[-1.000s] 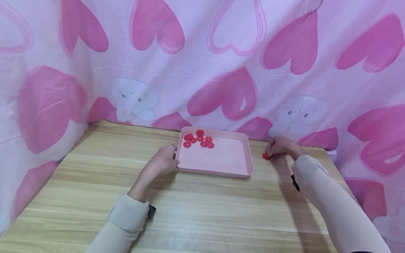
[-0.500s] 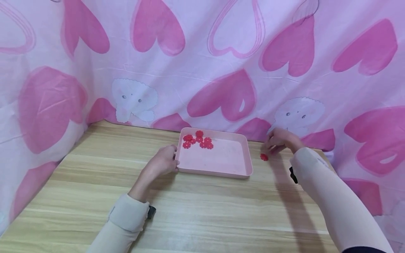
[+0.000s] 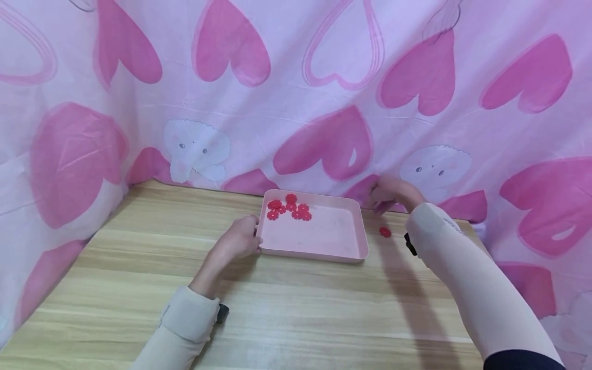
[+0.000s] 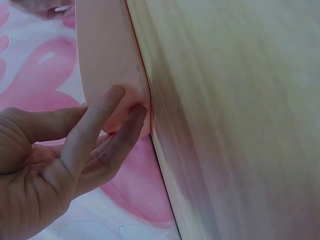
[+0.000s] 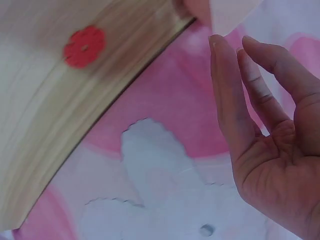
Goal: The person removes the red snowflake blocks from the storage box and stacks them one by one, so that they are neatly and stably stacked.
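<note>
At centre frame, left hand (image 3: 238,240) steadies the pink tray (image 3: 314,253), fingers pressed to its left wall. Right hand (image 3: 392,193) hovers empty, fingers loose, by the tray's far right corner; the lone red flower (image 3: 385,232) lies just below-right. Pinch that flower cleanly by its edges.

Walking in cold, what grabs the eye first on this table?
A pink tray sits mid-table with a cluster of red flower pieces in its far left corner. One lone red flower piece lies on the wood to its right. The left hand touches the tray's left edge; the right hand hovers empty near the far right corner.
</note>
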The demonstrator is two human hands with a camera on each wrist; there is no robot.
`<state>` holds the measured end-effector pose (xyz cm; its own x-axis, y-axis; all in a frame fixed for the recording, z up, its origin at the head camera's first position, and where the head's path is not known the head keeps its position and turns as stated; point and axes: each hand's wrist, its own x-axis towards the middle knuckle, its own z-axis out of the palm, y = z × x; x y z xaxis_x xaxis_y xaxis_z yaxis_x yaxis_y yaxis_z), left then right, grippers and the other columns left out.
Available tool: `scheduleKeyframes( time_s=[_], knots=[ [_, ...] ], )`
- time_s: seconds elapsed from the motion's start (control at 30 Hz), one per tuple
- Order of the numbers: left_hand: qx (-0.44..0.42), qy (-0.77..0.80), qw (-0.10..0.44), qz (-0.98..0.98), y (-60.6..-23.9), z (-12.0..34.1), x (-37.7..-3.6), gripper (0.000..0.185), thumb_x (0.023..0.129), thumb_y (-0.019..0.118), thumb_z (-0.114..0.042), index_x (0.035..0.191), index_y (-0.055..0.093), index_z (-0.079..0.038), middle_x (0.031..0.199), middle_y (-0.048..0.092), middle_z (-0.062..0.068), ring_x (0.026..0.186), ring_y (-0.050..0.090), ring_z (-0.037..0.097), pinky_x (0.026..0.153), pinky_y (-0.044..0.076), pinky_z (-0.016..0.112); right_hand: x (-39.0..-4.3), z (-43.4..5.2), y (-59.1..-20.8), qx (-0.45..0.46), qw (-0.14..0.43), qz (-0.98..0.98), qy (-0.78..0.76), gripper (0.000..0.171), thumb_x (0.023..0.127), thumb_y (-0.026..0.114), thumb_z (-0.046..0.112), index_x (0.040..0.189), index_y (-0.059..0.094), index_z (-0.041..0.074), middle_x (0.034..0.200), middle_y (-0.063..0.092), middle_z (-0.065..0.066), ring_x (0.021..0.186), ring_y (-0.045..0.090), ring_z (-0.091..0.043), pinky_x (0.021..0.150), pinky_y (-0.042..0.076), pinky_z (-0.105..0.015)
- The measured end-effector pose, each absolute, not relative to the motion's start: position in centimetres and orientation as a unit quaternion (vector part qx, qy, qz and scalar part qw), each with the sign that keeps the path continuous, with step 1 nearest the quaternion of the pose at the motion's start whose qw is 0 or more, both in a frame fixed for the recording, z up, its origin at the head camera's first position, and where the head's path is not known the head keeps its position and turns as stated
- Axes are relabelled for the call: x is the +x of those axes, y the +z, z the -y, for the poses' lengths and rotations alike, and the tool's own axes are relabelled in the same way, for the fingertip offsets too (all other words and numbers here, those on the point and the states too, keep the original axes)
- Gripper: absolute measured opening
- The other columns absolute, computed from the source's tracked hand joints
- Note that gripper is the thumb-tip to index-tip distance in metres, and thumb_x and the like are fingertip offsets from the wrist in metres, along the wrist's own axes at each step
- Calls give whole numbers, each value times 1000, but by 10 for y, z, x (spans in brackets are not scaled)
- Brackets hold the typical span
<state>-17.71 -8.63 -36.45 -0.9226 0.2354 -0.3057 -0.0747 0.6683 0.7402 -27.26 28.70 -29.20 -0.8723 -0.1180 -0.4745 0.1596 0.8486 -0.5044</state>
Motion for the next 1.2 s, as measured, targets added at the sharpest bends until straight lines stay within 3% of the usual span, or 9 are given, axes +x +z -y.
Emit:
scheduleKeyframes(
  time_s=[0.23,0.43,0.67,0.9,1.2],
  knots=[
    [43,407,191,-892,-366,86,-176,37,101,64,7,137,57,10,109,68,20,86,65,24,69,60,25,-277,-259,-288,16,243,-929,-279,26,95,78,9,114,63,-2,97,65,-12,83,76,-27,89,69,-44],
    [41,407,192,-892,-367,86,-177,37,102,64,6,138,56,10,110,68,20,86,65,24,68,59,24,-284,-235,-290,-25,249,-929,-272,18,97,73,4,111,69,-6,95,70,-10,78,77,-21,82,70,-38],
    [40,413,193,-889,-367,88,-177,39,101,64,7,140,55,10,113,68,20,88,65,24,70,60,25,-288,-203,-296,-16,243,-929,-280,22,97,76,6,116,71,-6,103,71,-15,90,79,-29,90,69,-42],
    [50,418,189,-887,-367,89,-177,40,101,62,9,140,55,10,113,69,21,87,66,23,72,63,27,-291,-177,-306,-17,261,-930,-258,25,98,78,12,120,74,0,114,76,-15,106,79,-34,92,68,-37],
    [47,416,191,-888,-367,87,-179,40,101,63,8,140,55,11,114,69,22,87,67,23,72,64,28,-296,-154,-326,-34,268,-934,-235,21,98,77,10,117,75,2,114,75,-14,103,78,-29,92,68,-36]
  ],
)
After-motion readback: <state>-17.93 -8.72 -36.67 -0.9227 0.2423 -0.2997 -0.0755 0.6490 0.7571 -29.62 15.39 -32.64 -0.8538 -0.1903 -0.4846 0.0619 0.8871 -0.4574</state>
